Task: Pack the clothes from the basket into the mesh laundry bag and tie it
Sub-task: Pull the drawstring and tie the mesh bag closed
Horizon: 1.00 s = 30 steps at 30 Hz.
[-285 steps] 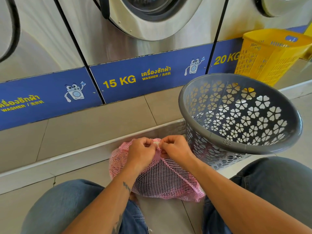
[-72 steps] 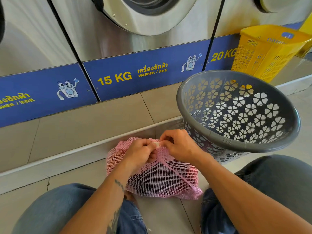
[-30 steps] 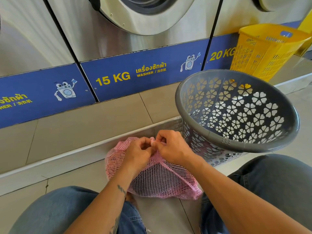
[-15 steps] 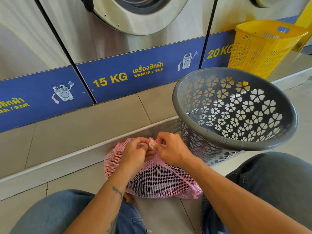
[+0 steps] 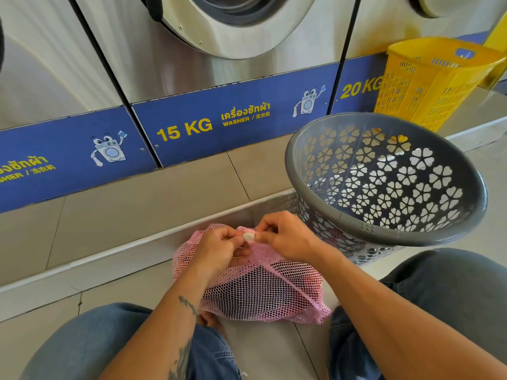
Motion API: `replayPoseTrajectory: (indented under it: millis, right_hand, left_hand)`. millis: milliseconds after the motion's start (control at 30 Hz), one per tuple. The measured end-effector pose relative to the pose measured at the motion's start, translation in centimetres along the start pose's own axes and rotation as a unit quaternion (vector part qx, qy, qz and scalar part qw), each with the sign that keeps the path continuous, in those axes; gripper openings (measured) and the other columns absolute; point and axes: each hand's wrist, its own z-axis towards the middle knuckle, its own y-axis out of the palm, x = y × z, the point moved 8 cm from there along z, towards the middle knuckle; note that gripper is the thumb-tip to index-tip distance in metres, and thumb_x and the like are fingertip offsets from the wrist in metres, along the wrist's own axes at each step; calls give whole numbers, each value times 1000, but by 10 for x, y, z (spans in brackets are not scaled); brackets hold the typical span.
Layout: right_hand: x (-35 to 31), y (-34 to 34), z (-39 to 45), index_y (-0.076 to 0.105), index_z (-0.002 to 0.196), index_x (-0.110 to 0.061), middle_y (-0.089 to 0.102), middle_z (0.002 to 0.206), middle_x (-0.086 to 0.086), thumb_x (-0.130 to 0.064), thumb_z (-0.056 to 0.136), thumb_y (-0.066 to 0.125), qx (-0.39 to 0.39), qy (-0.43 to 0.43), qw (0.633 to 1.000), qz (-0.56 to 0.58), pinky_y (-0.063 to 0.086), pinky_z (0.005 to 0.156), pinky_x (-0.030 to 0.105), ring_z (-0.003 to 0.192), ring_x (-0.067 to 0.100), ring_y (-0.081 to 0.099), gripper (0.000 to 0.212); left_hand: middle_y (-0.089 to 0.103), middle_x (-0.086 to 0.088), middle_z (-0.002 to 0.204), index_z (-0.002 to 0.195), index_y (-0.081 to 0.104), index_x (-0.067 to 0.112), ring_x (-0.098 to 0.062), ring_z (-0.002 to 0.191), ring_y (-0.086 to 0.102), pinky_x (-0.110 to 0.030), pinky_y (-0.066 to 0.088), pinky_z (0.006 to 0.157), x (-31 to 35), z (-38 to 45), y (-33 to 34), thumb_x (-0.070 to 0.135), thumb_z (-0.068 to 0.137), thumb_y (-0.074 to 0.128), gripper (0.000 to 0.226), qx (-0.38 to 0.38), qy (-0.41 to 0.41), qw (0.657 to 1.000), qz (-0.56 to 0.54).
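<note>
A pink mesh laundry bag (image 5: pixel 263 292) lies on the floor tiles between my knees, stuffed with dark and red clothes. At its gathered top, my left hand (image 5: pixel 219 249) and my right hand (image 5: pixel 285 238) pinch the bag's neck from either side. A small white toggle (image 5: pixel 248 236) shows between my fingertips. The grey basket (image 5: pixel 365 227) with flower-shaped holes stands tilted to the right of the bag, and no clothes are visible inside it.
Steel washing machines (image 5: pixel 219 50) with blue label strips stand on a tiled step (image 5: pixel 137 198) right behind the bag. A yellow basket (image 5: pixel 428 80) sits on that step at the far right. My jeans-clad knees (image 5: pixel 90 344) flank the bag.
Both hands have stayed at the bag's neck, with the fingers shifting slightly around the white toggle. The view has drifted a little. The basket and the bag have not moved.
</note>
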Motion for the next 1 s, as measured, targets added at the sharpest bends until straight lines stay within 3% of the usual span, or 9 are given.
replayPoseTrajectory:
  millis: [200,300,400,500,533,700,767,833,1000]
  right_hand:
    - [5,-6,2,67,78,-21,64,68,-7,-26,90,73,-16,0,997,-69,45,55,21,59,7,54,15]
    - [1,-2,1,68,81,-18,63,68,-8,-24,91,71,-13,-8,998,-64,45,55,22,58,6,53,12]
    - [-7,-13,3,72,82,-19,69,73,-3,-21,88,73,21,-5,1000,6,48,61,23,65,8,58,7]
    - [-12,-13,6,74,84,-21,73,81,0,-12,87,72,25,-6,997,69,55,73,32,76,16,67,9]
    - [-8,-11,7,73,87,-21,73,81,-2,-11,87,70,34,2,998,54,56,75,34,78,16,67,11]
    - [50,11,-2,58,127,-24,63,115,-3,-11,90,60,3,133,991,6,52,88,35,103,19,61,40]
    - [70,32,-4,49,140,-28,57,129,-1,-19,86,68,-57,152,987,-9,45,98,33,119,21,56,59]
    - [96,54,-3,32,151,-39,42,155,4,-35,76,76,-106,178,976,-64,36,115,46,142,30,39,87]
    - [151,92,-6,-9,155,-44,-19,166,11,-54,72,80,-197,239,935,-171,7,119,69,150,46,-17,123]
  left_hand:
    - [73,-16,90,91,68,7,-22,79,71,-39,62,74,-3,1,-15,3,98,52,18,40,-28,997,53]
    - [71,-5,98,95,66,18,-19,83,67,-38,59,70,10,-1,-20,12,95,57,11,85,38,981,173]
    - [54,14,122,123,55,34,-10,109,53,-31,49,80,16,-6,2,23,89,68,38,-13,103,968,230]
    - [65,8,92,89,63,27,-18,88,60,-40,52,74,22,-6,14,26,91,59,5,-22,149,940,307]
    - [65,6,85,83,63,23,-21,82,60,-42,52,71,23,-2,9,26,92,53,14,13,160,926,340]
    - [66,-3,118,126,57,29,-31,105,62,-37,51,87,-21,29,-57,24,89,44,40,181,22,908,377]
    - [53,-4,143,148,32,37,-33,121,55,-35,47,97,-55,41,-65,26,88,50,63,143,-56,920,361]
    - [36,-4,156,154,5,43,-33,132,47,-30,41,97,-84,49,-51,30,85,59,89,48,-119,933,336]
    - [-32,-6,159,148,-7,57,-40,149,-9,-59,17,118,-135,56,-23,24,67,80,123,-63,-232,924,296]
